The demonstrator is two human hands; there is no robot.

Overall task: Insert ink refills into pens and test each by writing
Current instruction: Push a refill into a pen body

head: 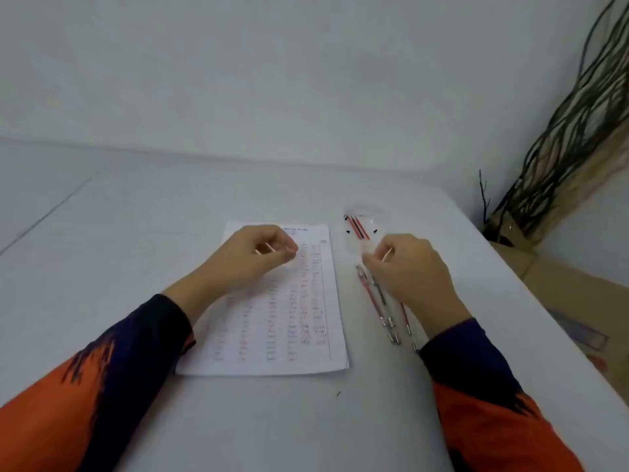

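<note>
White table fills most of the frame, a grey wall behind it and a tangle of dark cables at the upper right. At centre, the left hand hovers over the scribbled test sheet, fingers curled round a thin pale piece, likely a refill or pen part. Right of centre, the right hand pinches a similar thin stick just beside the clear packet of refills, above the finished pens lying on the table. Lining the tip up straight with the barrel before pushing would probably spare bending it.
</note>
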